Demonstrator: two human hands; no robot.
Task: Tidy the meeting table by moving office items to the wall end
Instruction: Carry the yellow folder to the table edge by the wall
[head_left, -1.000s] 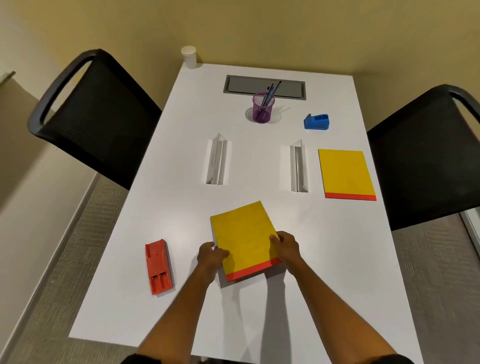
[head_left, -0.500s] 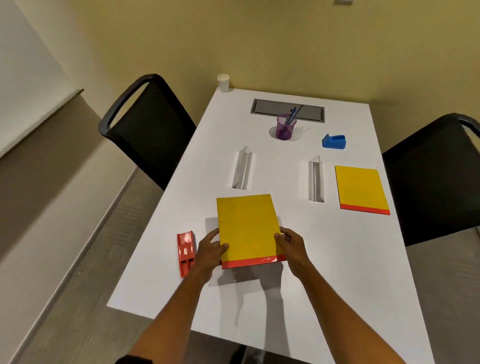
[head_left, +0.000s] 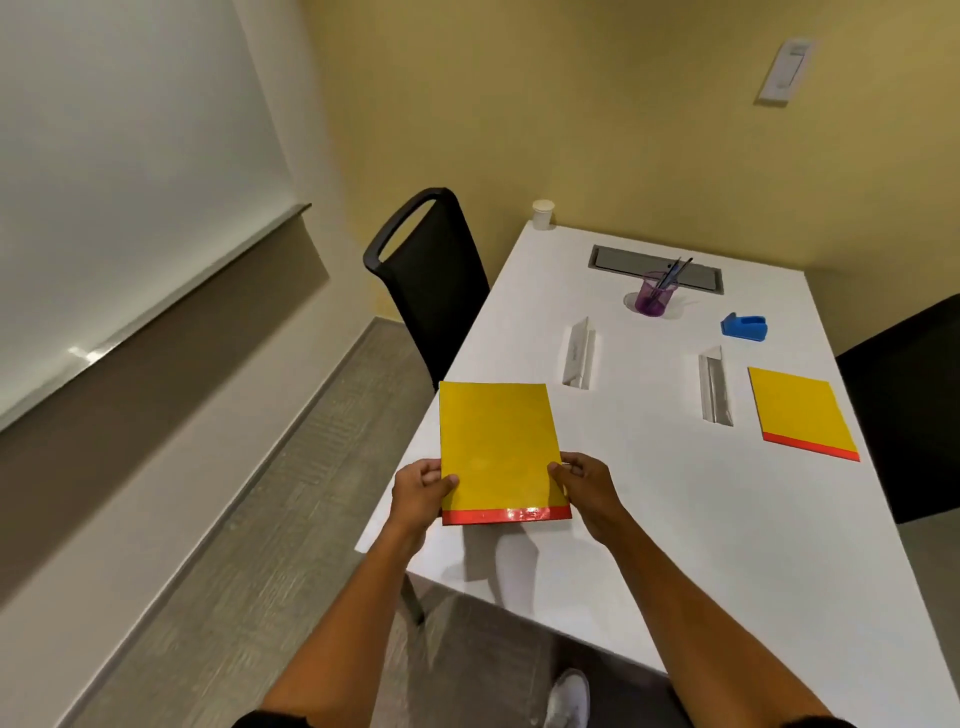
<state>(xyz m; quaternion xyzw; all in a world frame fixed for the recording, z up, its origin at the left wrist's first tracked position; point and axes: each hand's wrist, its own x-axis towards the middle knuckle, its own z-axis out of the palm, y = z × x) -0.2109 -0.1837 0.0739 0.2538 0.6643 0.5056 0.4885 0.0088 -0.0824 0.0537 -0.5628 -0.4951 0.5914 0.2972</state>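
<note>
While we look over the things here, we find no brand, label or writing that can be read; the covers are plain. Nearest to us, our left hand (head_left: 422, 491) and our right hand (head_left: 587, 487) hold a yellow notebook (head_left: 498, 452) with a red strip along its near edge. Each hand is closed narrowly on one side edge, thumb on the cover and the other fingers under it. The notebook is lifted above the near left corner of the white table (head_left: 675, 519), and its shadow lies on the table under it.

Farther on, two clear name stands (head_left: 578, 353) lie on the table, one left and one right (head_left: 715, 385). Just beside the right one lies a second yellow notebook (head_left: 800, 413), flat near the right edge. Behind these are a blue tape dispenser (head_left: 744, 327) and a purple pen cup (head_left: 655, 293) with pens in it. At the wall end we see a grey cable hatch (head_left: 613, 259) and a white paper cup (head_left: 543, 214) on the far left corner. A black chair (head_left: 431, 280) stands at the left side.
</note>
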